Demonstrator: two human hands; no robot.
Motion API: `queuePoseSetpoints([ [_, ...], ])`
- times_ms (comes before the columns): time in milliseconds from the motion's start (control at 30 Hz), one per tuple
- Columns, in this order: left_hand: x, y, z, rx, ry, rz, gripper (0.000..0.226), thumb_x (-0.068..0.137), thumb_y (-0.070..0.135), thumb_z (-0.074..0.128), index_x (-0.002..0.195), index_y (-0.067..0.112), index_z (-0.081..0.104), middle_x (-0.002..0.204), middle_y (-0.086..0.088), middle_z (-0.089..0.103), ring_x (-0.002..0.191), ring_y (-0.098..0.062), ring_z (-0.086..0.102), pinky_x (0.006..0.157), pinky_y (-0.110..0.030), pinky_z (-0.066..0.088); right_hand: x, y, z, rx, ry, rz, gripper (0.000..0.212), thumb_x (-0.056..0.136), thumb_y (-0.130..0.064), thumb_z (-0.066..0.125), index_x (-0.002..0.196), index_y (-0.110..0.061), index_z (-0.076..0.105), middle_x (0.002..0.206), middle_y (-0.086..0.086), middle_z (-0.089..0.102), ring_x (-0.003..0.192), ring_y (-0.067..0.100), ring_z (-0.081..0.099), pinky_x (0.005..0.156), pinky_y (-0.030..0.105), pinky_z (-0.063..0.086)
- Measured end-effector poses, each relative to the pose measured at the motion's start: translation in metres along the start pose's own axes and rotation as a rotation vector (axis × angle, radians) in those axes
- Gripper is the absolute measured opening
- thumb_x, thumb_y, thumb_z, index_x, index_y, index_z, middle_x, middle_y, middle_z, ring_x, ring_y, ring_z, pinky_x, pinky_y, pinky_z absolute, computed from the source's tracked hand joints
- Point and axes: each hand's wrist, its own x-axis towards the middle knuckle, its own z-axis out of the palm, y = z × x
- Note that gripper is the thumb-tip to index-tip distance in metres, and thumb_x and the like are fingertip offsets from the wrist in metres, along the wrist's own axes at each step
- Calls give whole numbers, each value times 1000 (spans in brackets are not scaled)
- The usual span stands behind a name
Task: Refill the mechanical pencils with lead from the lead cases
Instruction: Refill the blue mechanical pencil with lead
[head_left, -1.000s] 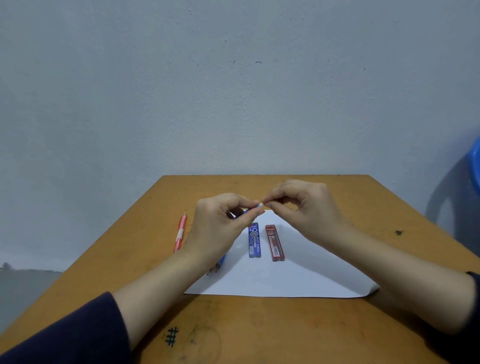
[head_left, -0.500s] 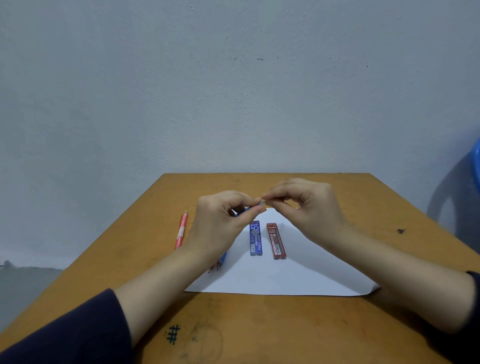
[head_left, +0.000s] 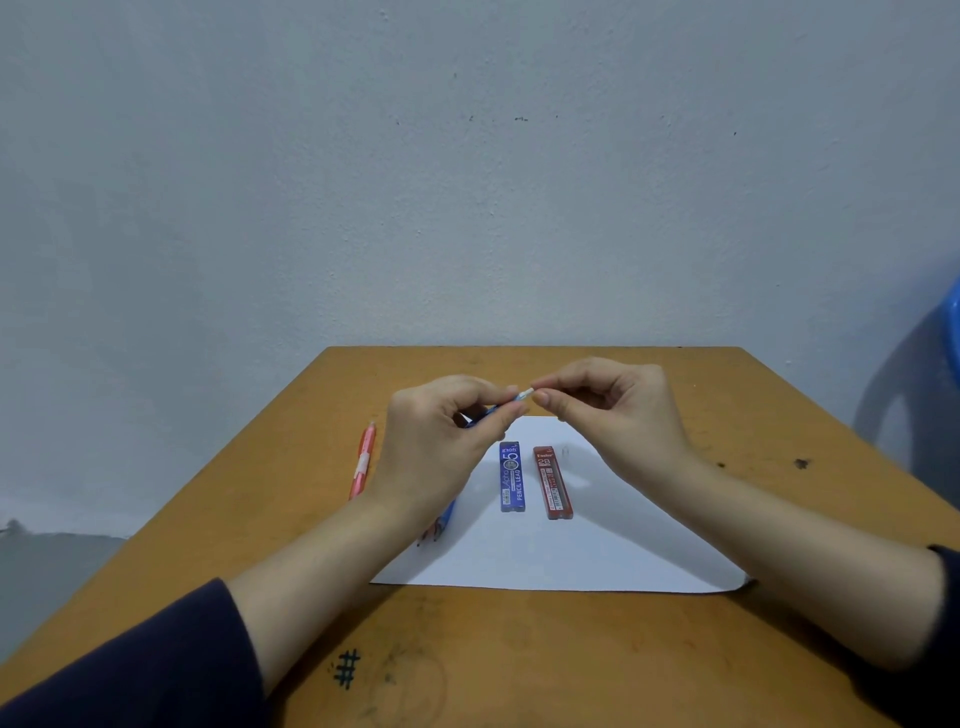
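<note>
Blue pencil (head_left: 488, 414) clamped in left hand (head_left: 436, 452) fingers; right hand (head_left: 618, 415) fingers pinch its white end.

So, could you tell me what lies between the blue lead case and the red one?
In the head view, only a bare strip of white paper lies between the blue lead case and the red lead case.

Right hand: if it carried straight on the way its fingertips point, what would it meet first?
The white end of the blue pencil, held up by the left hand. The right hand points its fingertips left at it, and they look nearly touching; whether they pinch it is unclear.
</note>
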Motion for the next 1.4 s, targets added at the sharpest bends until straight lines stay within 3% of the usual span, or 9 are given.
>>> queuePoseSetpoints([
  [333,-2,-2,1,-13,-5,-9,11,78,16,77,88,9,76,81,5,72,63,-6,65,58,-31,54,-4,3,2,-14,-30,-5,21,80,6,68,83,-13,74,71,-12,68,65,1,62,65,15,47],
  [500,-3,-2,1,-9,-20,2,13,78,17,75,90,9,76,81,4,72,64,-5,65,58,-29,55,-3,4,1,-53,-48,-5,32,80,9,66,80,-23,73,68,-12,67,63,3,60,62,16,48],
  [733,-2,0,2,-10,-25,-23,13,79,14,76,91,9,76,81,4,71,65,-6,65,61,-30,56,8,5,-9,-86,-57,122,27,82,0,69,79,-27,72,76,-5,70,63,1,59,68,20,49],
  [900,-2,0,3,-6,-24,-30,12,78,12,76,90,10,76,83,4,72,65,-5,65,60,-29,56,19,13,-22,-213,-95,299,22,82,-4,70,82,-25,73,76,-9,70,66,-5,60,68,12,47],
  [1000,-2,0,3,5,-28,-26,12,78,12,76,90,10,76,83,5,72,65,-5,65,60,-29,56,25,20,-28,-340,-194,412,18,80,-6,73,93,-18,75,83,-3,72,79,5,64,75,16,48],
  [1100,-2,0,3,0,-25,-38,11,78,12,76,89,10,76,83,5,72,64,-5,65,60,-29,55,24,23,-32,-483,-332,502,25,76,-14,78,101,-16,74,90,0,72,81,9,63,71,18,46],
  [1200,-2,0,3,-2,-24,-51,11,78,13,76,89,11,76,82,4,73,64,-3,64,60,-27,55,21,29,-28,-566,-393,525,26,73,-18,80,98,-18,75,78,-7,69,74,8,61,74,24,47],
  [1400,-3,0,3,8,-35,-59,11,78,12,77,89,10,76,82,4,72,64,-4,64,61,-25,55,15,30,-22,-603,-374,500,23,75,-16,79,97,-17,75,70,-9,65,63,1,55,52,4,37],
])
